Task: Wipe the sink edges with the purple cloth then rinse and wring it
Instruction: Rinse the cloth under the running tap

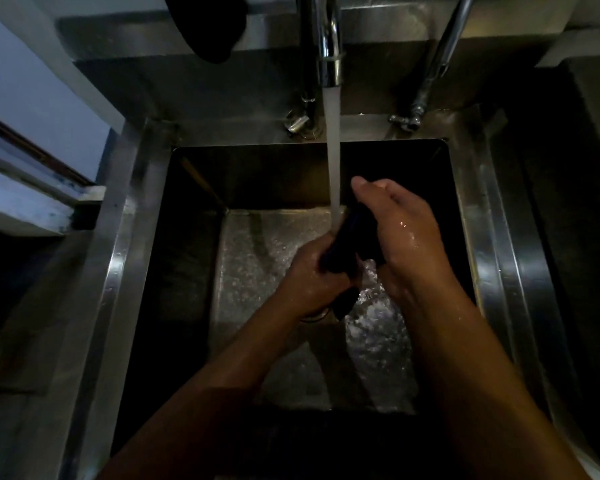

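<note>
Rinse step, by the look of it. Cloth (352, 244) bunched between both hands over sink (465, 216), stream (332, 161) from tap (329, 46) landing on its top. Left hand (312, 268) — fingers curled round lower end. Right hand (395, 230) — grip wrapped on upper part. Advice: keep cloth under stream, knead, turn folds so water reaches inside; wring low in basin — less splash on edges.

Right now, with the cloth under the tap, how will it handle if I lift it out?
Probably floppy: the cloth bunches between the left hand and right hand, a tail hanging below. Likely heavy for its size and dripping, since the water stream runs onto it. Possibly slippery; both hands look wet.
</note>
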Tool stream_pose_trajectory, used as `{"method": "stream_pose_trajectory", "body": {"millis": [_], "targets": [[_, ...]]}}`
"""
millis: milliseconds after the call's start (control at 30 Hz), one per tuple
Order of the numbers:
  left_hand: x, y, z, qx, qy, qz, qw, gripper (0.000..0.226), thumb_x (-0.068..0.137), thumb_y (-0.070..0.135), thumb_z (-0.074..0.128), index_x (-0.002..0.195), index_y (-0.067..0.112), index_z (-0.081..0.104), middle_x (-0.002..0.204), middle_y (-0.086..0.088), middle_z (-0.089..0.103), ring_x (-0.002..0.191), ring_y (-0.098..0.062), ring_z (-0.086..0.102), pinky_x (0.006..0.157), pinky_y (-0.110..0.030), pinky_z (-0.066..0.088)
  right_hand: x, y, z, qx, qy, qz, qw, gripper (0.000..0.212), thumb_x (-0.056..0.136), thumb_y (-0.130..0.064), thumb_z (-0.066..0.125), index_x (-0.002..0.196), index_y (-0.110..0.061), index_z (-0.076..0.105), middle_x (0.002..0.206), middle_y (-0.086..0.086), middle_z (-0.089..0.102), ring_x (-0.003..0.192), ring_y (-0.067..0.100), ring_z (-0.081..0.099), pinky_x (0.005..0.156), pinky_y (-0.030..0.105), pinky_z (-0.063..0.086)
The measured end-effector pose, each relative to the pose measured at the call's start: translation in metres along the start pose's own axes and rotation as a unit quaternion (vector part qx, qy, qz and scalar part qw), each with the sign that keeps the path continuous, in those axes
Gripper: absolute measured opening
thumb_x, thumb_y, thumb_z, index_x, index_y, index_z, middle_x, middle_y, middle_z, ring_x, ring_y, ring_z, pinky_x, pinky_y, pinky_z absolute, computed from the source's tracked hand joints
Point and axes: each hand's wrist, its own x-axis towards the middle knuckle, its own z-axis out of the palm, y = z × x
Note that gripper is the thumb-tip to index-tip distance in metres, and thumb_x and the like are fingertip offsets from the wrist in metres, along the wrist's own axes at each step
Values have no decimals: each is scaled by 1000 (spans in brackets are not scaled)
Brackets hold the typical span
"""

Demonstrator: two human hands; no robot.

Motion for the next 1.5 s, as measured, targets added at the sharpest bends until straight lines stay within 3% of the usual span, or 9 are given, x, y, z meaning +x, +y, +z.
{"method": "stream_pose_trajectory", "body": {"millis": [100, 233, 367, 467, 700, 967, 1267, 1400, 1500], "targets": [[-2, -27, 15, -61, 16, -105, 992, 29, 85, 6, 75, 96, 29, 61, 83, 20, 67, 77, 17, 63, 81, -17, 52, -10, -19, 1, 90, -24, 11, 996, 30, 95, -28, 64, 67, -23, 58, 63, -6, 52, 57, 7, 54, 53, 23, 46], [3, -56, 26, -32, 52, -146, 987, 17, 83, 9, 78, 82, 22, 68, 73, 4, 71, 72, -15, 69, 74, -31, 55, -18, -31, -15, 136, -40, -14, 990, 30, 95, -26, 62, 66, -24, 57, 64, -7, 51, 56, 5, 52, 54, 21, 46], [21, -44, 10, -9, 66, -140, 988, 27, 85, -5, 69, 88, 20, 61, 71, 12, 66, 66, 5, 66, 64, -12, 53, -11, -11, -48, 101, 37, 23, 994, 23, 91, -29, 65, 69, -24, 66, 76, 0, 60, 65, 13, 58, 56, 29, 42], [29, -26, -3, 12, 84, -128, 988, 23, 86, 11, 72, 87, 31, 59, 90, 5, 70, 87, -14, 70, 81, -35, 60, 5, 17, -74, -19, 120, 71, 990, 18, 88, -28, 68, 71, -24, 72, 80, 5, 66, 73, 22, 62, 59, 31, 43], [17, 24, -7, 29, 21, -19, 999, 29, 83, 18, 77, 108, 27, 64, 100, 8, 70, 96, -5, 66, 86, -25, 55, 18, 78, -86, -360, 40, 108, 926, 37, 81, -53, 68, 98, -20, 69, 104, 6, 72, 100, 25, 68, 90, 40, 54], [13, 45, -18, 98, -36, 44, 994, 29, 82, 15, 74, 102, 32, 62, 96, 12, 64, 90, -2, 63, 75, -22, 51, 17, 64, -63, -219, -239, -5, 946, 76, 75, -8, 76, 140, -37, 48, 126, -11, 66, 115, 0, 63, 96, 27, 53], [5, 15, -23, 34, 4, -33, 999, 50, 76, 29, 83, 118, 29, 56, 106, 6, 66, 98, -9, 66, 89, -36, 57, 10, 59, -37, -30, 22, -44, 998, 33, 73, 3, 66, 90, -25, 68, 89, 3, 72, 87, 17, 68, 73, 24, 53], [-21, -7, -5, 89, 146, -48, 984, 22, 82, 27, 76, 93, 20, 58, 91, 5, 62, 82, -6, 58, 65, -9, 44, 5, 47, -18, -28, 47, -56, 997, 33, 66, 1, 65, 87, -24, 61, 84, 2, 67, 81, 19, 64, 70, 34, 56], [-37, -21, 11, -200, 159, -241, 936, 33, 95, 37, 61, 80, 8, 64, 72, -8, 65, 69, -22, 60, 57, -22, 49, 6, 41, -12, 226, 21, -1, 974, 28, 60, 1, 58, 84, -14, 58, 74, 4, 62, 74, 21, 60, 68, 34, 52]]}}
